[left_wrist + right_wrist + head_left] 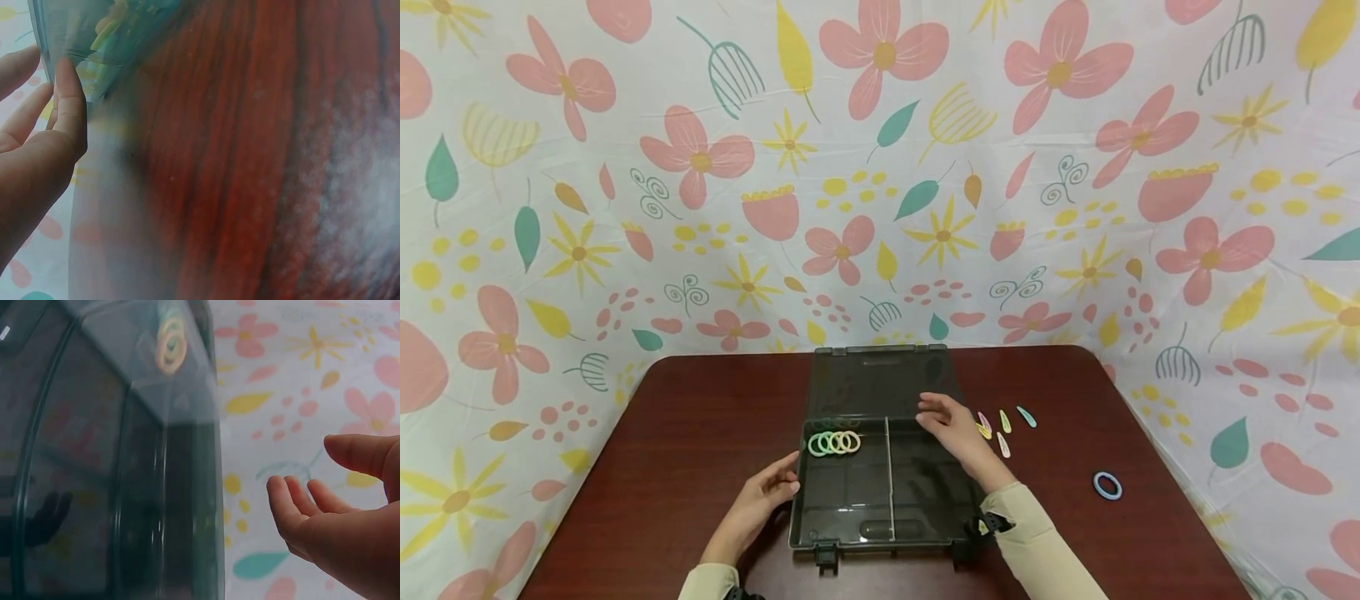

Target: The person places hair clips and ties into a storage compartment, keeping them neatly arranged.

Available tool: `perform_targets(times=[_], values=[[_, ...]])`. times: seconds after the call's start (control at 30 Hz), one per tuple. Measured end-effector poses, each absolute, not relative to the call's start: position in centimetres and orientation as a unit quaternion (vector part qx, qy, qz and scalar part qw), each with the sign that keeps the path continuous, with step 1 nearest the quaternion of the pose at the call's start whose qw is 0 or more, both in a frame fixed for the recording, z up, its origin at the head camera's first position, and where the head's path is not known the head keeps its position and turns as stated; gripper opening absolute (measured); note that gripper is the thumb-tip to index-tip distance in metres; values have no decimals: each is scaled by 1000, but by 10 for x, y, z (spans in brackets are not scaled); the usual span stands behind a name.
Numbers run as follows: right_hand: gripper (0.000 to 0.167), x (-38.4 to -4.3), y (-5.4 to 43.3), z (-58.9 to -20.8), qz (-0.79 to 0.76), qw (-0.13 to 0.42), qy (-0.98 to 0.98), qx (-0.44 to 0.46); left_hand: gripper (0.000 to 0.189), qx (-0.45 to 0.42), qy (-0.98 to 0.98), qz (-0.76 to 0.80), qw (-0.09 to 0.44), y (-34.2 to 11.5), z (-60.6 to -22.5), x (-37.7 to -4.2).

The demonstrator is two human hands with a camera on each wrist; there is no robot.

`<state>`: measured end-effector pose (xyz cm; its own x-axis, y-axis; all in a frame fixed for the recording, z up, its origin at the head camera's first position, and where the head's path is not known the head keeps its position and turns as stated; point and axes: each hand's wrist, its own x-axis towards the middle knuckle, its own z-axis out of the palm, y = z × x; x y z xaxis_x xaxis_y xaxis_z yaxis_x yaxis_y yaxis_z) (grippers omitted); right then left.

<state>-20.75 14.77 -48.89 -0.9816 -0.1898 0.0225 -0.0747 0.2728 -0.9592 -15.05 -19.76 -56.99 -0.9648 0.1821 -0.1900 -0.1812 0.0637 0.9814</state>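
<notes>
A dark see-through plastic box (842, 508) lies with its lid (880, 379) swung back on the table. Several green to pale-yellow hair ties (834, 443) overlap in a row at the back of its left compartment. My left hand (765, 493) rests at the box's left wall, fingertips and thumb right at the side with fingers fairly straight. Over the back of the right compartment hovers my right hand (951, 429); its fingers are loosely bent with nothing between them, as the right wrist view shows of the thumb and fingers (287, 506).
Right of the box lie several snap hair clips, among them a blue clip (1027, 417), a green clip (1005, 422) and a pink clip (1003, 445). A blue hair tie (1107, 486) is farther right on the dark red table (700, 433). Flowered cloth (880, 208) hangs behind.
</notes>
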Motion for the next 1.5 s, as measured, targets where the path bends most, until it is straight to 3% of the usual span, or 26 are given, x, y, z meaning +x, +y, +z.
perform_targets(times=[1.17,1.5], values=[[52,-162,313,-533,-525,-76,848,8,59,4,714,687,134,-197,-571,-152],[54,-140,352,-540,-500,-83,861,45,59,-4,713,688,137,-197,-571,-151]])
